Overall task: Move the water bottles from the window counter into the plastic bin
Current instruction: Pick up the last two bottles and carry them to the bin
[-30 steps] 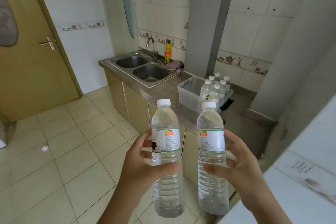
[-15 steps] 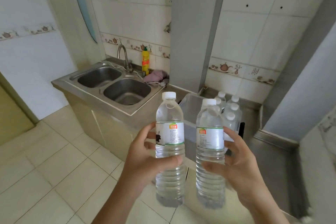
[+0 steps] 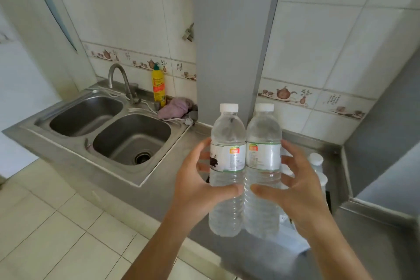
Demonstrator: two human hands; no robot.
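Clear bottles (image 3: pixel 227 166) upright, each hand (image 3: pixel 195 186) gripping one

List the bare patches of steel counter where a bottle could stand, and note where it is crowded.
Free: the steel counter strip between the double sink's right basin and the grey pillar, and the lower-right counter. Crowded: behind the basins, with curved tap, yellow detergent bottle and purple cloth; also behind the right hand, where white-capped bottles stand.

I read this as a home kitchen: steel double sink (image 3: pixel 109 129), faucet (image 3: pixel 120 79), tiled wall left of my left hand (image 3: pixel 200 186).
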